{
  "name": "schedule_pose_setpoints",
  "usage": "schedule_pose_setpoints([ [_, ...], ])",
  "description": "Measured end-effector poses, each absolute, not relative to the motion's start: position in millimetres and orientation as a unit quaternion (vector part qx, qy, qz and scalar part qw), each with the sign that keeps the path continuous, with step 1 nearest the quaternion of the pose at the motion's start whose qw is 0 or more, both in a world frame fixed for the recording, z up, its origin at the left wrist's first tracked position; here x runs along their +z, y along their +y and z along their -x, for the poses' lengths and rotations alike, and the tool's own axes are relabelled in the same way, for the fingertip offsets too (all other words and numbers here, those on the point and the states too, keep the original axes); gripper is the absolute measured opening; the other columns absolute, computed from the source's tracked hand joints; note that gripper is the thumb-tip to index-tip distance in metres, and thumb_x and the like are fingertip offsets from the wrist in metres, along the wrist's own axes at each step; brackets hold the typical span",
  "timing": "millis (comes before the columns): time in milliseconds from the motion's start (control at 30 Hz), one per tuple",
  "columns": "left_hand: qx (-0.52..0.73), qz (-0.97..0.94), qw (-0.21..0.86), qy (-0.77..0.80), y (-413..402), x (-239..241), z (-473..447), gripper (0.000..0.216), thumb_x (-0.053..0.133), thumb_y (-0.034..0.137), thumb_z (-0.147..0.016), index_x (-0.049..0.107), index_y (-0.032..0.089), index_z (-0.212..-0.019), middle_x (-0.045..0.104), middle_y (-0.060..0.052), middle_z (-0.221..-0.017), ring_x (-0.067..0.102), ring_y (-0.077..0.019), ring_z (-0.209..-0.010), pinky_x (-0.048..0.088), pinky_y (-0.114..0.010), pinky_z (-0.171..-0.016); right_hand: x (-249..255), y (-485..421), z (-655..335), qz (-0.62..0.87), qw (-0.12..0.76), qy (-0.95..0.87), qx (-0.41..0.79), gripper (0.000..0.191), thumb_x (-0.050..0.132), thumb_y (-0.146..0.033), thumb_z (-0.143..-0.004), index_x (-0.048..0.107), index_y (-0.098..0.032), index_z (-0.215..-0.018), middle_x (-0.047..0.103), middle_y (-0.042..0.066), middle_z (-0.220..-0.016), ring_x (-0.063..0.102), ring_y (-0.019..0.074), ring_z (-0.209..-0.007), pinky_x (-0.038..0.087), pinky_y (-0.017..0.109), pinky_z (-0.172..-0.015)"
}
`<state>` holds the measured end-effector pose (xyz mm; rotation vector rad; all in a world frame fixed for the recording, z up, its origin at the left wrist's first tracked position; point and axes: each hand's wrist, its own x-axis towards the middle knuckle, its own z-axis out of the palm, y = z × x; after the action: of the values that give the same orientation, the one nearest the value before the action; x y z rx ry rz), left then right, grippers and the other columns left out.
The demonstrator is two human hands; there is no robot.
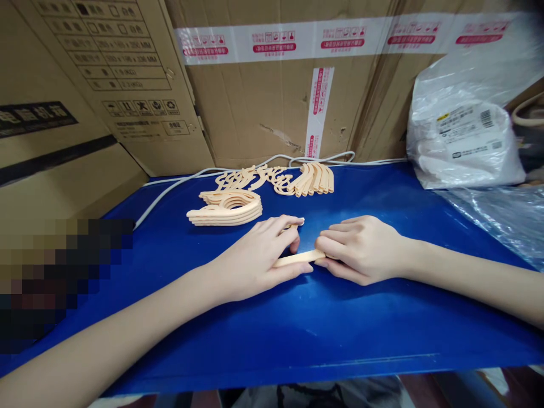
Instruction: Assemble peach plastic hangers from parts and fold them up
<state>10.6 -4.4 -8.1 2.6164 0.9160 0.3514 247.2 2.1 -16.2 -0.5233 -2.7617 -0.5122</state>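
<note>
Both hands meet at the middle of a blue table (pixel 297 328) over one thin peach-coloured plastic piece (pixel 297 259). My left hand (pixel 259 258) grips its left part, thumb below and fingers curled over the top. My right hand (pixel 361 249) pinches its right end. Most of the piece is hidden under the fingers. Behind my left hand lies a flat stack of peach plastic hanger-shaped pieces (pixel 227 208). Farther back, more of the same pieces (pixel 276 178) lie spread in a row.
Large cardboard boxes (pixel 272 96) wall off the back and left of the table. A white cable (pixel 170 190) runs along the table's far edge. A white plastic bag (pixel 463 136) sits at the back right, with clear plastic sheeting (pixel 501 218) in front of it.
</note>
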Motion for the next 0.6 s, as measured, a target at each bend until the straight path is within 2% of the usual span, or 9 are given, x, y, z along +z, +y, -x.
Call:
schedule_pose_setpoints([
  [100, 0.124, -0.921, 0.176, 0.324, -4, -8, -11, 0.026, 0.054, 0.045, -0.093, 0.054, 0.02, -0.097, 0.045, -0.01, -0.14, 0.045, -0.0268, -0.127, 0.04, -0.043, -0.104, -17, 3, -247, 0.182, 0.16, -0.954, -0.176, 0.033, 0.037, -0.031, -0.098, 0.052, -0.02, -0.071, 0.058, -0.001, -0.059, 0.048, 0.0122, -0.05, 0.029, 0.028, -0.052],
  [233, 0.125, -0.916, 0.193, 0.328, -4, -7, -11, 0.031, 0.046, 0.05, -0.096, 0.055, 0.02, -0.099, 0.045, -0.01, -0.14, 0.044, -0.0265, -0.128, 0.039, -0.043, -0.105, -19, 6, -251, 0.191, 0.196, -0.954, -0.127, 0.044, 0.039, -0.051, -0.098, 0.054, -0.019, -0.072, 0.055, -0.002, -0.056, 0.046, 0.0112, -0.048, 0.028, 0.026, -0.052],
  [300, 0.132, -0.914, 0.204, 0.325, -4, -6, -11, 0.031, 0.038, 0.046, -0.1, 0.056, 0.021, -0.098, 0.046, -0.009, -0.14, 0.042, -0.0248, -0.131, 0.037, -0.042, -0.107, -19, 9, -254, 0.197, 0.209, -0.954, -0.087, 0.049, 0.038, -0.058, -0.096, 0.053, -0.019, -0.07, 0.052, -0.002, -0.054, 0.044, 0.011, -0.048, 0.028, 0.026, -0.053],
  [400, 0.148, -0.909, 0.224, 0.319, -2, -5, -10, 0.029, 0.032, 0.037, -0.102, 0.056, 0.022, -0.098, 0.048, -0.006, -0.136, 0.039, -0.0217, -0.135, 0.034, -0.038, -0.11, -19, 14, -257, 0.209, 0.232, -0.95, -0.024, 0.052, 0.039, -0.06, -0.095, 0.044, -0.02, -0.062, 0.045, -0.004, -0.052, 0.038, 0.0103, -0.047, 0.026, 0.027, -0.055],
  [500, 0.17, -0.899, 0.242, 0.322, 2, -7, -9, 0.021, 0.04, 0.032, -0.1, 0.058, 0.022, -0.102, 0.049, -0.006, -0.134, 0.038, -0.0212, -0.138, 0.033, -0.036, -0.112, -18, 17, -256, 0.216, 0.261, -0.94, 0.031, 0.057, 0.037, -0.064, -0.093, 0.034, -0.02, -0.057, 0.038, -0.005, -0.051, 0.033, 0.0098, -0.048, 0.023, 0.028, -0.057],
  [600, 0.2, -0.893, 0.24, 0.326, 5, -10, -9, 0.016, 0.049, 0.029, -0.095, 0.06, 0.023, -0.104, 0.051, -0.006, -0.133, 0.043, -0.0223, -0.134, 0.036, -0.037, -0.111, -17, 17, -255, 0.22, 0.27, -0.934, 0.075, 0.06, 0.039, -0.068, -0.091, 0.031, -0.02, -0.055, 0.034, -0.006, -0.051, 0.031, 0.0104, -0.052, 0.022, 0.029, -0.06],
])
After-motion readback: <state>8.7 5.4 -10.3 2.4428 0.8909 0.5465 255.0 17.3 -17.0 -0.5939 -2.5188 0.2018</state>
